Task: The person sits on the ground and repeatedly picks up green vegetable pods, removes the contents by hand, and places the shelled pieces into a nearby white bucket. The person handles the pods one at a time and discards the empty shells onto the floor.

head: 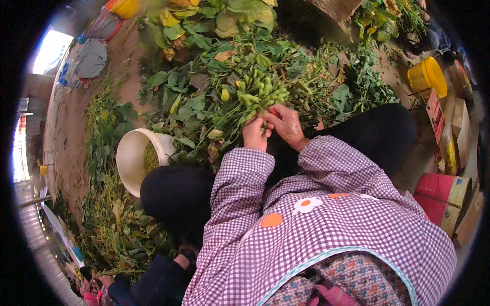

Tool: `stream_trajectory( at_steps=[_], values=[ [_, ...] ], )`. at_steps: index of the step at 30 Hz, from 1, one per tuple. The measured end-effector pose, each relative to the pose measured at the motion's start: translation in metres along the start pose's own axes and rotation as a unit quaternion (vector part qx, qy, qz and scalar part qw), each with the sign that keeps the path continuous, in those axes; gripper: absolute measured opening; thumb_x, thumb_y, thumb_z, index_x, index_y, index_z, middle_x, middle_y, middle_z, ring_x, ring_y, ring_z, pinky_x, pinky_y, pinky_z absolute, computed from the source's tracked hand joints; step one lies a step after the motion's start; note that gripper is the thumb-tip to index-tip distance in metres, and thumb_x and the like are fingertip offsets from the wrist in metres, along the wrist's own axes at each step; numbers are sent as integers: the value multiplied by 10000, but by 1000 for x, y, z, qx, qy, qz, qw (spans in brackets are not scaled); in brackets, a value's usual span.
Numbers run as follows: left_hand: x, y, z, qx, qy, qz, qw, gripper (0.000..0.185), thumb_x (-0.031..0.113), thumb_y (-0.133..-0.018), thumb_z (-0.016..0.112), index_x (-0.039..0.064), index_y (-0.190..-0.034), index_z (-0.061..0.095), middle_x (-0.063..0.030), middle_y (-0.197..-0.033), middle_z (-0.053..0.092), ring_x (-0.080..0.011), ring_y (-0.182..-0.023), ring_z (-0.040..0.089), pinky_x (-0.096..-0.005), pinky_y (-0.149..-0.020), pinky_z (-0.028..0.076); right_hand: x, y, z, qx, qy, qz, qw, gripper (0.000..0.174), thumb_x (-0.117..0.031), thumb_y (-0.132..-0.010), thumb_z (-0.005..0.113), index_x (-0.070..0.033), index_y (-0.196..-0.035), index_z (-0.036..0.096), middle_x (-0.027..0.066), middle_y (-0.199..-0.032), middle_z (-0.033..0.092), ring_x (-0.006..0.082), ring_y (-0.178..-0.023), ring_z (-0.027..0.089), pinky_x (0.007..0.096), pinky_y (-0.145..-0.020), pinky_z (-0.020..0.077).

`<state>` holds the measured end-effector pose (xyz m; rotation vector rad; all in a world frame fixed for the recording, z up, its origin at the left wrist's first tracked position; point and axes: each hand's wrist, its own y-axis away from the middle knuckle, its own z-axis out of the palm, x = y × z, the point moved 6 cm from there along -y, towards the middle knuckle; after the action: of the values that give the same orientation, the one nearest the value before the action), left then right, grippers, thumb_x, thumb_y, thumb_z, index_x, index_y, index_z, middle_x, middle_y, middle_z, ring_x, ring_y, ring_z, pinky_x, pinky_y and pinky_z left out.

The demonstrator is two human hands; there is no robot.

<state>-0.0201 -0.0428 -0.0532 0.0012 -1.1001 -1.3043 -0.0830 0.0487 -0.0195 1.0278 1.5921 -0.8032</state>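
Observation:
A bunch of green soybean pods [262, 90] rests in front of me on a heap of leafy cut plants [191, 107]. My left hand [255, 134] grips the near end of this bunch, fingers curled inward. Close against it, my right hand [288, 124] pinches at the same end. A small red item [273, 112] shows by the right fingers; what it is cannot be made out. The fingertips of both hands meet and partly hide the stems.
A white plastic bucket [126, 160] with green contents lies tipped left of my knee. Yellow [425, 76] and red [430, 191] buckets stand right. Another person's hand [105, 281] is at lower left, beside piled plants [118, 222]. A grey covered container [91, 57] stands upper left.

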Motion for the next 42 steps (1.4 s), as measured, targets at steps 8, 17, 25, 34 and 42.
stream_trajectory(
  at_steps=[8, 17, 25, 34, 42],
  values=[
    [2, 3, -20, 96, -31, 17, 995, 171, 115, -844, 587, -3, -967, 574, -45, -723, 574, -139, -482, 553, -209, -344, 348, -16, -12, -19, 60, 96, -89, 990, 273, -186, -766, 654, -21, -980, 615, 142, -793, 644, 229, -688, 635, 310, -607, 489],
    [15, 26, -15, 131, -16, 79, 988, 166, 74, -787, 646, -12, -911, 577, -42, -704, 572, -139, -468, 549, -206, -343, 357, -8, -16, -14, 22, 76, -85, 993, 181, -92, -742, 660, 16, -864, 581, 56, -688, 579, 102, -611, 516, 257, -565, 437],
    [-9, 13, -11, 27, 3, -43, 999, 169, 210, -831, 616, 58, -902, 597, -20, -724, 562, -134, -549, 520, -234, -437, 365, -7, 1, -10, -12, 8, -31, 999, 159, -104, -709, 647, -2, -805, 571, 80, -662, 539, 129, -602, 506, 283, -563, 432],
    [-13, 8, -2, 27, 45, -56, 997, 166, 192, -788, 670, 74, -896, 626, 35, -646, 517, -76, -510, 432, -215, -424, 287, 24, 23, -7, -75, -195, 238, 948, 165, -149, -781, 623, -37, -898, 596, -5, -698, 573, 59, -560, 505, 192, -416, 353],
    [-15, 12, -2, 63, 28, -25, 997, 183, 187, -780, 679, 73, -913, 627, 35, -691, 542, -70, -545, 436, -210, -458, 327, 9, 32, -6, -197, -182, 242, 932, 123, -134, -849, 534, -44, -890, 607, -13, -698, 570, 31, -526, 454, 166, -408, 295]
  ],
)
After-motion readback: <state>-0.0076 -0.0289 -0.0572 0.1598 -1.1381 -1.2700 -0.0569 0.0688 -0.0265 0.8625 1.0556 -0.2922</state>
